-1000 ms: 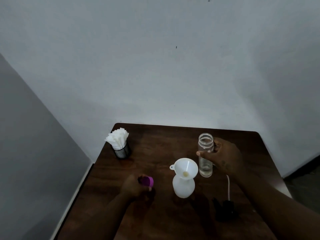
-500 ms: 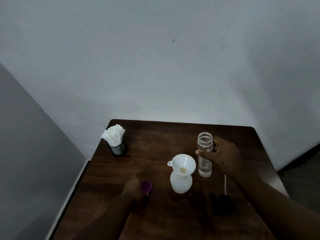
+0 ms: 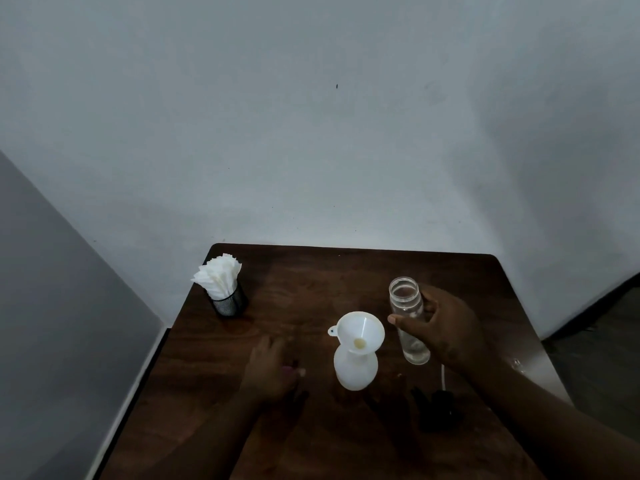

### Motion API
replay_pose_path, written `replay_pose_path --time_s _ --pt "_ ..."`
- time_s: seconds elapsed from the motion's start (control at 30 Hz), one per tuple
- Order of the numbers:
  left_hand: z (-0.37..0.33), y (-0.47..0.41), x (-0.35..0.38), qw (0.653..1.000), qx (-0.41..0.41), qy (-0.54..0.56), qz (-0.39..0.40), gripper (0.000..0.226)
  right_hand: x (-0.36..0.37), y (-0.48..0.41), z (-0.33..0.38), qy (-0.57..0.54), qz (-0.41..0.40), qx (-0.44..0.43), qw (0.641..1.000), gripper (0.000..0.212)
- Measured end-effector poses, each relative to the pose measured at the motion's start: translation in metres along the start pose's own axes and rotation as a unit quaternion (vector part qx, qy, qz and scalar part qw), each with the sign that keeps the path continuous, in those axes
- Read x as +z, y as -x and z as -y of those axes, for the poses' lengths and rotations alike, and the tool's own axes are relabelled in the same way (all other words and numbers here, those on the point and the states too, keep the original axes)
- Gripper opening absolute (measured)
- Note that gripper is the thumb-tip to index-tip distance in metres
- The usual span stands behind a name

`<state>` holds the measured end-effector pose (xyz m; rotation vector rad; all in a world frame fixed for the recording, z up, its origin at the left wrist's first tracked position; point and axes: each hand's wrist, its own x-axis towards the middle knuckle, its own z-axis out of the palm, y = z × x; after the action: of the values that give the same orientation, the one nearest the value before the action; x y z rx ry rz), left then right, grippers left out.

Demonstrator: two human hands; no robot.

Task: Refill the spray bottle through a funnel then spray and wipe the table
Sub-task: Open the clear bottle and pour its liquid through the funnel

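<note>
A white spray bottle (image 3: 355, 370) stands open near the table's middle with a white funnel (image 3: 360, 332) seated in its neck. Just to its right my right hand (image 3: 446, 330) grips a clear lidless bottle (image 3: 407, 308) that stands upright with a little water at its bottom. Left of the spray bottle my left hand (image 3: 268, 368) lies low on the table over a purple cap (image 3: 287, 368). Only a sliver of the cap shows under my fingers. The black spray head (image 3: 438, 407) with its white tube (image 3: 443, 374) lies on the table in front of the clear bottle.
The dark wooden table (image 3: 311, 289) stands in a corner against a white wall. A black mesh holder (image 3: 228, 303) with white paper napkins (image 3: 218, 277) stands at the back left corner. The floor drops away past the left and right edges.
My left hand has lowered the purple cap to the table and now covers most of it. The right hand has kept its grip on the clear bottle. The view has shifted slightly.
</note>
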<state>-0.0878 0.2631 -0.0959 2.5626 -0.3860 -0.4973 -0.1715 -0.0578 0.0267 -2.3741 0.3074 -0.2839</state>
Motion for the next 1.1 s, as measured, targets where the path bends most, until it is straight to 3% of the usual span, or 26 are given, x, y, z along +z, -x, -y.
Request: replay_pose_path --time_s 0.07,0.1,0.27,0.47,0.63,0.87,1.1 --pt "-0.022 0.004 -0.007 0.986 0.019 0.152 -0.059 0.024 0.0 0.006 -0.003 0.005 0.007 -0.011 1.0 0.051" --pt "-0.035 0.005 -0.013 0.975 0.006 0.209 -0.077 0.01 0.0 0.009 -0.003 0.008 0.011 -0.013 1.0 0.053" --pt "-0.1 0.01 -0.04 0.906 -0.097 0.409 -0.043 0.028 -0.006 0.021 -0.005 0.031 0.03 -0.035 0.998 0.061" --pt "-0.107 0.007 -0.037 0.886 -0.127 0.446 -0.005 0.024 -0.006 0.019 -0.011 0.118 0.06 -0.095 0.987 0.045" --pt "-0.11 0.008 -0.031 0.873 -0.135 0.468 -0.004 0.006 0.008 0.012 -0.034 0.181 0.067 -0.119 0.974 0.029" --pt "-0.115 0.014 -0.03 0.868 -0.134 0.477 -0.019 0.005 0.018 0.006 -0.053 0.225 0.078 -0.133 0.962 0.052" --pt "-0.115 0.014 -0.024 0.856 -0.135 0.498 -0.042 0.004 0.016 0.003 -0.047 0.226 0.081 -0.153 0.959 0.043"
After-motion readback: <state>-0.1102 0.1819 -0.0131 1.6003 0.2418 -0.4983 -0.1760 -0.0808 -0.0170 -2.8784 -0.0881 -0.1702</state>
